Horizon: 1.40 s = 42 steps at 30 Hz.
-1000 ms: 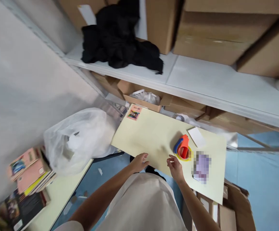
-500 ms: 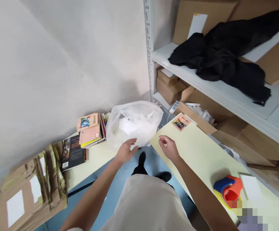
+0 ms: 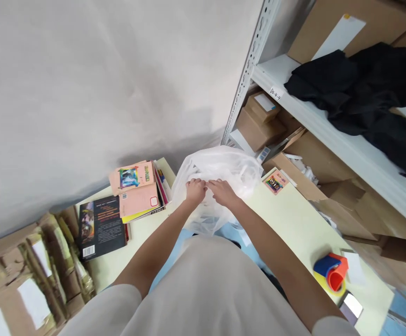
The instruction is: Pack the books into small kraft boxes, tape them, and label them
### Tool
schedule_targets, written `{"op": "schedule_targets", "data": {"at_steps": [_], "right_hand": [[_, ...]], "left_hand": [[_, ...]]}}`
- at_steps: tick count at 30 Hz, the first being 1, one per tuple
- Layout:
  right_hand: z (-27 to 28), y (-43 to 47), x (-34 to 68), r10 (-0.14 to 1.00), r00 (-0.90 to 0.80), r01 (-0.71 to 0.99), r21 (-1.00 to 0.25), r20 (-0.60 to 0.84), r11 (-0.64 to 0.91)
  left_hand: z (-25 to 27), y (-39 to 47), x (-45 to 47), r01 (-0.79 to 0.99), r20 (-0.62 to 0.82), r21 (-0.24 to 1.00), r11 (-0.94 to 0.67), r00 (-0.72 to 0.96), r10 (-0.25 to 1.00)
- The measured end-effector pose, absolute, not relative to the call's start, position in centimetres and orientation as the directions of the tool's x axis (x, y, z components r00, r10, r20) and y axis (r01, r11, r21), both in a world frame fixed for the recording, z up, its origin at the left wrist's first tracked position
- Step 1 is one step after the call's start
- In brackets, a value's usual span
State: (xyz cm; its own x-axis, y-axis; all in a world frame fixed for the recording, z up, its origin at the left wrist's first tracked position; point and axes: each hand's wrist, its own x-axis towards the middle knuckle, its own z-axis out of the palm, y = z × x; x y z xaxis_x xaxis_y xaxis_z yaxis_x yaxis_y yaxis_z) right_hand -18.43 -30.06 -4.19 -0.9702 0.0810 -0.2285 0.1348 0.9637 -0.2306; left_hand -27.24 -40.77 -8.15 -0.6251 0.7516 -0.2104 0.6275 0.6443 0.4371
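Handling the plastic bag (image 3: 247, 165) seems the step in hand: the left hand (image 3: 196, 190) and right hand (image 3: 223, 192) meet on it, fingers bent, between two tables (image 3: 290, 214). The next move likely calls for a sure pinch on thin film (whether either hand grips it, I cannot tell). Its contents blur whitely; the cardboard (image 3: 12, 298) at lower left is cut off.

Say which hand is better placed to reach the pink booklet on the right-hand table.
Probably the right hand: it is nearer the pink booklet, which lies on its side of the plastic bag. The left hand is farther off.
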Motion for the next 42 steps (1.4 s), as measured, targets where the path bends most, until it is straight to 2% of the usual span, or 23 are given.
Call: {"op": "schedule_targets", "data": {"at_steps": [4, 7, 10, 12, 16, 20, 22, 23, 25, 26, 27, 28, 30, 33, 35, 39, 42], "right_hand": [[-3.1, -29.5, -18.2, 0.139, -0.969, 0.185, -0.223, -0.206, 0.957], [-0.7, -28.4, -17.8, 0.172, -0.982, 0.188, -0.338, -0.076, 0.922], [2.1, -27.5, -17.4, 0.224, -0.974, 0.183, -0.492, 0.026, 0.851], [3.9, -27.4, -17.3, 0.308, -0.949, 0.221, -0.557, 0.067, 0.8], [6.9, -27.1, -17.2, 0.554, -0.808, 0.295, -0.678, 0.198, 0.673], [9.1, -25.8, -16.6, 0.726, -0.652, 0.187, -0.882, 0.217, 0.432], [9.9, -24.9, -15.9, 0.775, -0.587, 0.118, -0.923, 0.233, 0.367], [10.1, -24.6, -15.4, 0.79, -0.558, 0.082, -0.93, 0.255, 0.358], [10.3, -24.2, -14.4, 0.799, -0.517, 0.015, -0.929, 0.309, 0.369], [10.3, -24.3, -13.9, 0.793, -0.517, -0.006, -0.928, 0.322, 0.372], [10.2, -24.4, -13.5, 0.785, -0.531, -0.016, -0.93, 0.318, 0.367], [10.0, -24.6, -13.0, 0.774, -0.559, -0.013, -0.936, 0.298, 0.352], [9.6, -25.1, -12.0, 0.742, -0.629, 0.022, -0.949, 0.231, 0.314], [9.6, -25.5, -10.3, 0.708, -0.68, 0.059, -0.949, 0.189, 0.31], [10.0, -25.5, -8.9, 0.684, -0.702, 0.082, -0.932, 0.198, 0.354], [11.1, -25.6, -5.6, 0.574, -0.801, 0.149, -0.874, 0.167, 0.463], [11.4, -26.3, -3.1, 0.507, -0.856, 0.177, -0.865, 0.1, 0.469]], "left_hand": [[-7.6, -42.3, -28.4, 0.675, -0.081, 0.542, 0.501, -0.551, 0.831], [-7.2, -43.5, -29.5, 0.696, -0.034, 0.583, 0.418, -0.494, 0.869], [-6.9, -43.7, -30.1, 0.677, -0.025, 0.593, 0.435, -0.525, 0.851], [-6.2, -43.4, -30.1, 0.659, 0.018, 0.611, 0.438, -0.564, 0.825], [-3.4, -42.7, -30.3, 0.596, 0.129, 0.718, 0.359, -0.621, 0.773], [0.6, -42.8, -30.8, 0.515, 0.271, 0.842, 0.162, -0.661, 0.7], [2.2, -43.2, -30.2, 0.45, 0.315, 0.892, 0.045, -0.689, 0.652], [2.7, -43.5, -29.6, 0.382, 0.292, 0.924, 0.008, -0.719, 0.631], [3.1, -44.0, -27.7, 0.131, 0.113, 0.991, -0.018, -0.764, 0.635], [3.1, -44.2, -26.6, -0.054, -0.031, 0.998, -0.012, -0.74, 0.671], [3.0, -44.3, -25.4, -0.235, -0.16, 0.972, 0.005, -0.649, 0.744], [3.0, -44.3, -24.4, -0.366, -0.229, 0.93, 0.021, -0.534, 0.814], [3.4, -44.0, -23.0, -0.512, -0.241, 0.859, -0.007, -0.417, 0.876], [5.2, -43.3, -23.1, -0.639, -0.195, 0.758, -0.134, -0.417, 0.888], [6.6, -42.9, -24.3, -0.702, -0.188, 0.694, -0.163, -0.395, 0.899], [7.7, -42.0, -26.4, -0.748, -0.265, 0.662, -0.049, -0.294, 0.918], [6.8, -41.0, -26.2, -0.733, -0.297, 0.68, 0.024, -0.245, 0.923]]}}
